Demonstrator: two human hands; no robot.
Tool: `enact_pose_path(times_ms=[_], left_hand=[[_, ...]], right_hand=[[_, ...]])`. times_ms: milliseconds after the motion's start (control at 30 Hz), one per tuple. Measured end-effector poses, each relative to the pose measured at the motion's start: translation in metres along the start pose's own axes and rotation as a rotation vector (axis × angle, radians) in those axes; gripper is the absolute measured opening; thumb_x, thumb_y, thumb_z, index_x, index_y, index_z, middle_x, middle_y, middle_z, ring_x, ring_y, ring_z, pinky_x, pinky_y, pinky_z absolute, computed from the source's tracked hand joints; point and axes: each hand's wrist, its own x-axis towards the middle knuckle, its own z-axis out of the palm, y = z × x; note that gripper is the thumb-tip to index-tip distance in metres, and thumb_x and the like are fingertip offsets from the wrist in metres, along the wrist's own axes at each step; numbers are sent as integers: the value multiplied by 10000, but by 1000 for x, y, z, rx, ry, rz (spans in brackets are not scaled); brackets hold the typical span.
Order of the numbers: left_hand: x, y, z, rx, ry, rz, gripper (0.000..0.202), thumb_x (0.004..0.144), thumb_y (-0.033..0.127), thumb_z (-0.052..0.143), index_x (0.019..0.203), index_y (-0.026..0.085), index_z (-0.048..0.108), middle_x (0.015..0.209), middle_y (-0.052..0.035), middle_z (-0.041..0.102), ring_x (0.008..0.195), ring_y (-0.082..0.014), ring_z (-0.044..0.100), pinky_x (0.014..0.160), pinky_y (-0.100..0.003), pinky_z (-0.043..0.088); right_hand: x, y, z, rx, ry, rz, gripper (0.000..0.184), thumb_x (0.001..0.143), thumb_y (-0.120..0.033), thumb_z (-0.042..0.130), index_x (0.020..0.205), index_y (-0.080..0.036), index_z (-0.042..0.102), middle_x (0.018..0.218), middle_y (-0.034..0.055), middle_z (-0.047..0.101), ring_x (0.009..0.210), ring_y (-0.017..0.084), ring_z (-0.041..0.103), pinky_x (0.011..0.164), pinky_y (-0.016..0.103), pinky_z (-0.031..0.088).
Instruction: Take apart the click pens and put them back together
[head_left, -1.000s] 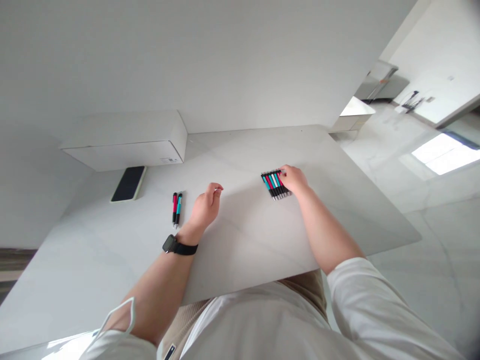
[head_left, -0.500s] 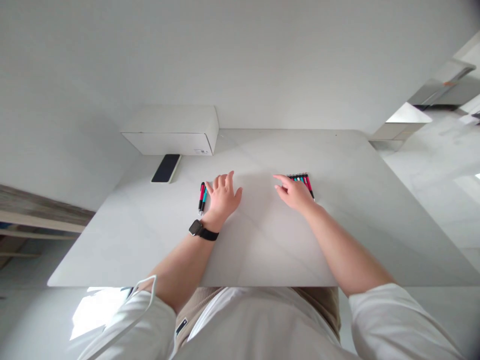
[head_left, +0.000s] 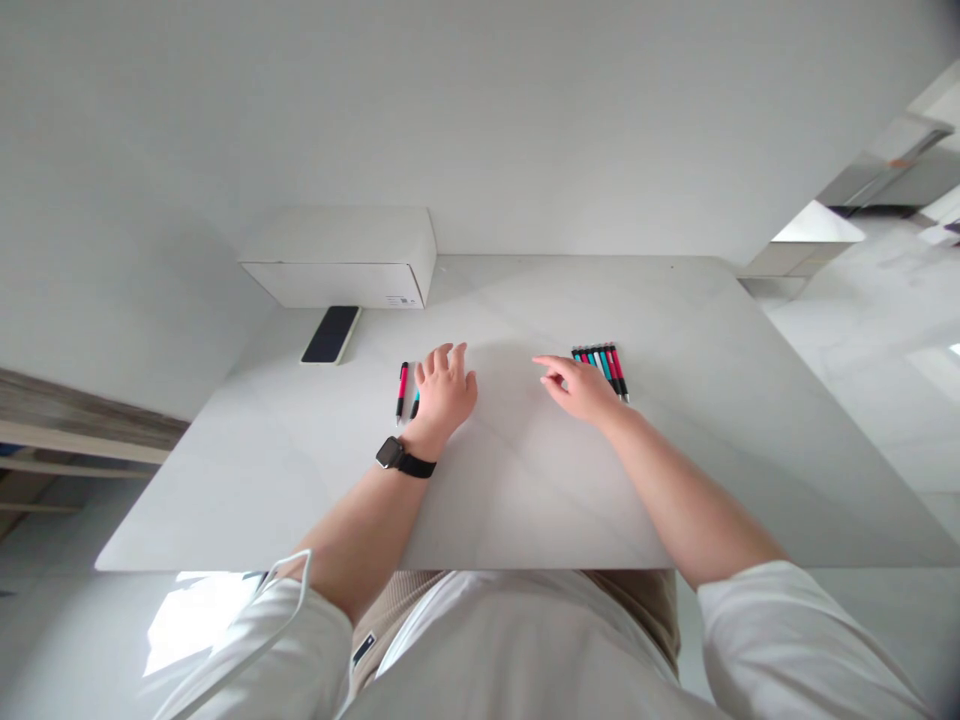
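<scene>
My left hand (head_left: 446,388), with a black watch on its wrist, hovers low over the table or rests on it, fingers spread. A teal and black pen (head_left: 415,404) lies against its left side, mostly hidden by the hand. Left of that, a pink and black pen (head_left: 402,392) lies on its own. Over to the right, my right hand (head_left: 581,388) has its index finger stretched leftward and its thumb apart, holding nothing visible. It partly covers a tight row of several pink, teal and white pens (head_left: 616,372) lying side by side.
A white box (head_left: 337,285) stands at the back left against the wall. A dark-screened phone (head_left: 330,335) lies just in front of it. The pale table (head_left: 525,500) has its front edge close to my body.
The teal pen has shifted right, away from the pink one, and sits further under my left hand. My right hand has moved slightly left, uncovering more of the pen row.
</scene>
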Motion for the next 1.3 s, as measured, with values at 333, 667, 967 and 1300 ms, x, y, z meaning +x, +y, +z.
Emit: enact_pose_path(times_ms=[333,667,967,1300], left_hand=[[2,-8,6,-13,-43,86,684,833,27,514,1481,249,529,1510,-170,498,1321,-370,522,1072,-541,475],[6,-3,3,-243,-142,282,571,859,6,470,1395,190,538,1145,-124,685,1070,-276,641,998,-441,519],[-11,28,-6,-512,-145,603,423,907,44,551,1282,235,587,1139,-62,721,1050,-212,662,945,-364,551],[-10,29,-13,-560,-167,540,331,1008,147,536,1317,243,607,1210,-92,711,1114,-211,687,997,-382,556]], right_hand=[[0,3,3,5,-9,-36,359,994,-239,577,1328,-285,700,1074,61,754,843,201,706,846,338,558],[2,-12,8,197,-42,82,278,990,-338,611,1236,-285,729,1070,40,734,732,151,656,779,324,553],[4,-21,27,654,-355,375,289,878,-465,730,1065,-247,696,908,10,743,625,133,631,523,248,490],[6,-21,27,694,-232,334,269,880,-508,726,952,-249,722,878,11,783,652,157,655,622,296,537]])
